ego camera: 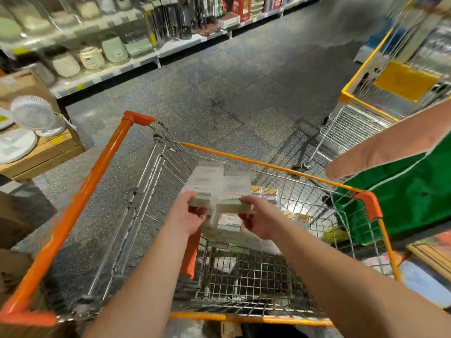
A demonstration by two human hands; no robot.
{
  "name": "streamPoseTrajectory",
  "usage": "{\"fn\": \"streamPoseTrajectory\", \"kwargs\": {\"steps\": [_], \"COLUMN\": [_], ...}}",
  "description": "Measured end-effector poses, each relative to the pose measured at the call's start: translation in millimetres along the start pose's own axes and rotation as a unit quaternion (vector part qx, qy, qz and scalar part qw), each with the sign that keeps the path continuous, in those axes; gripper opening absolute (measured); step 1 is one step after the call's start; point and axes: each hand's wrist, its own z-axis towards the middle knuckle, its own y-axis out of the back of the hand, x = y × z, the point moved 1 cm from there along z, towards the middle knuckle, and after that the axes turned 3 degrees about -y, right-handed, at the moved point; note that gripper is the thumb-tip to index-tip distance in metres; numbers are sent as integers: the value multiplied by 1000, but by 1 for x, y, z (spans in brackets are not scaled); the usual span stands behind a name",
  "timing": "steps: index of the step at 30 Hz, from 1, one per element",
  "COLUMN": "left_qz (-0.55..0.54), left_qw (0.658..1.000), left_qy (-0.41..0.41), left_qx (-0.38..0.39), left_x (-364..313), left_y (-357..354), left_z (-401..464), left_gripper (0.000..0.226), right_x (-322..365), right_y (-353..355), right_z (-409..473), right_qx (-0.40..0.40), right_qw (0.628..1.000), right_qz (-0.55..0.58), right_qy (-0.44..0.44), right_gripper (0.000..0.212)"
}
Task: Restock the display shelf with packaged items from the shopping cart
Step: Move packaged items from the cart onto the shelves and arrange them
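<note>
Clear packaged boxes (220, 189) gripped by both hands (189, 215) above cart (92, 181).

Both bare forearms reach forward and converge, the left hand (189, 215) and the right hand (260, 219) level with each other and a little apart, palms turned inward, each with its thumb on top and its fingers curled underneath in a closed grasp.
</note>
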Motion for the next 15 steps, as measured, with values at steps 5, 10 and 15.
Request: {"fn": "streamPoseTrajectory", "kwargs": {"steps": [5,10,15], "left_qz": [35,62,60], "left_qw": [993,970,937], "left_qy": [-62,-165,-235], "left_qx": [97,167,250], "left_x": [-13,-24,-18], "left_y": [-43,-119,-194], "left_z": [-61,-129,-202], "left_gripper": [21,31,45], "right_x": [40,78,111], "right_y": [18,35,64], "right_z": [-82,-162,-232], "right_qx": [52,45,30], "right_qw": [988,954,901], "right_qz": [4,-21,-34], "right_qy": [146,296,432], "right_gripper": [9,14,21]}}
